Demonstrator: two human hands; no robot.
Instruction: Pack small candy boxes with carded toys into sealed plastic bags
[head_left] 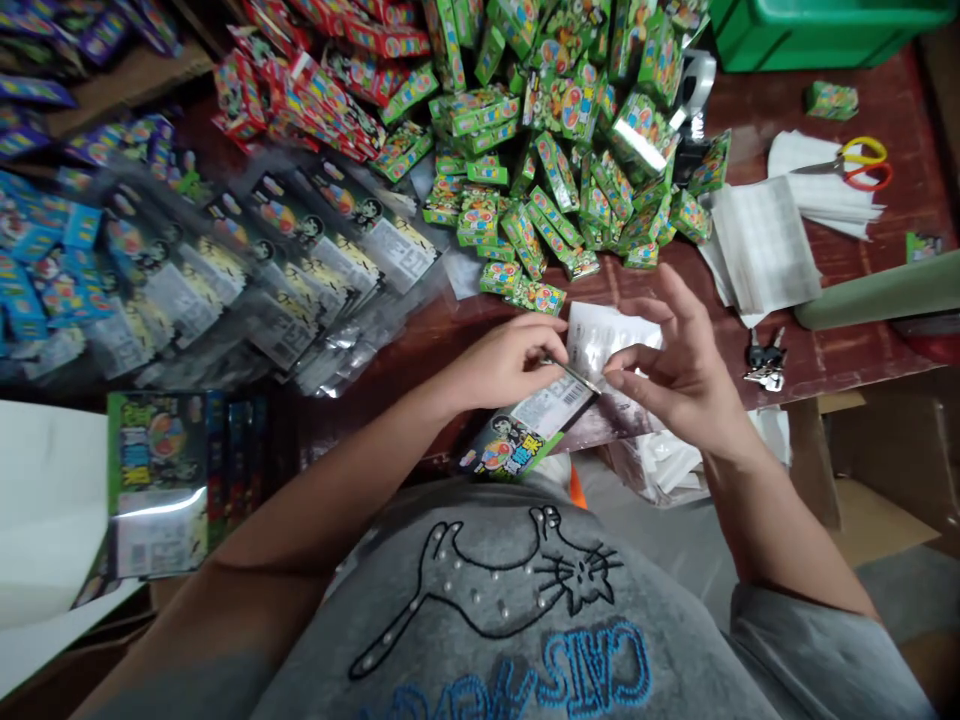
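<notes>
A dark printed plastic pouch (536, 418) with a white label and barcode is held tilted in front of my body, over the table's near edge. My left hand (510, 362) is closed on its upper edge, thumb on top and fingers curled behind. At the pouch's right corner, my right hand (675, 370) pinches with thumb and index finger, the other fingers raised and spread. Whatever lies between those two fingertips is too small to make out. Beneath and behind the hands lies a shiny white sheet (611, 330), apparently with clear stickers.
Green candy boxes (555, 190) are heaped beyond my hands, with red packets (300, 90) to their left. Stacked pouches (277, 250) lie left. Rightward are a tape dispenser (694, 95), white sheets (765, 245), scissors (855, 165), keys (765, 360) and a green bin (832, 35).
</notes>
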